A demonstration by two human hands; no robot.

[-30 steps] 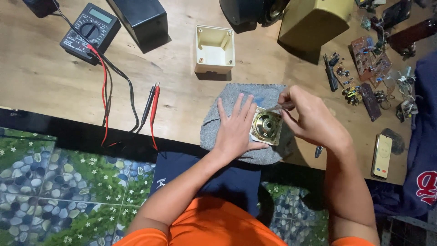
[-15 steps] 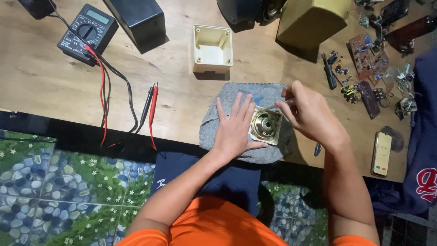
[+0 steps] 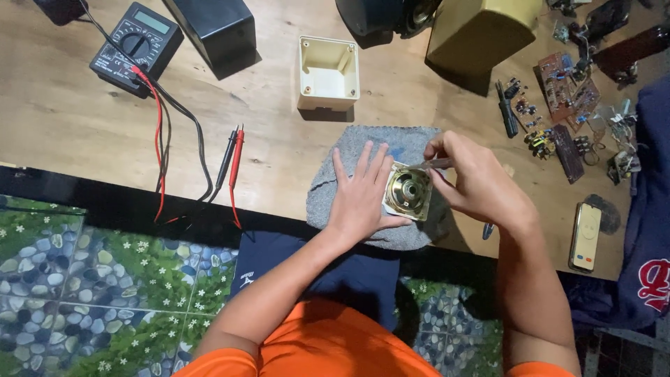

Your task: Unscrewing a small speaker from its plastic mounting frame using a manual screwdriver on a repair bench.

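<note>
A small square speaker driver (image 3: 410, 191) with a round brassy cone lies on a grey cloth (image 3: 391, 143) at the near edge of the wooden table. My left hand (image 3: 361, 195) rests flat on the cloth with fingers spread, its thumb side pressed against the driver's left edge. My right hand (image 3: 474, 183) is curled over the driver's right side and pinches a thin metal tool (image 3: 431, 165) whose tip points at the driver's top edge.
An open cream plastic box (image 3: 327, 73) stands behind the cloth. A black multimeter (image 3: 137, 47) with red and black probe leads (image 3: 232, 164) lies at the left. Circuit boards and loose parts (image 3: 565, 105) are scattered at the right, beside a phone (image 3: 585, 237). A black box (image 3: 213, 31) and olive speaker cabinet (image 3: 481, 31) stand behind.
My view has drifted slightly, so everything sits a little lower in frame. My right hand has shifted a little over the driver with the thin tool. My left hand stays flat.
</note>
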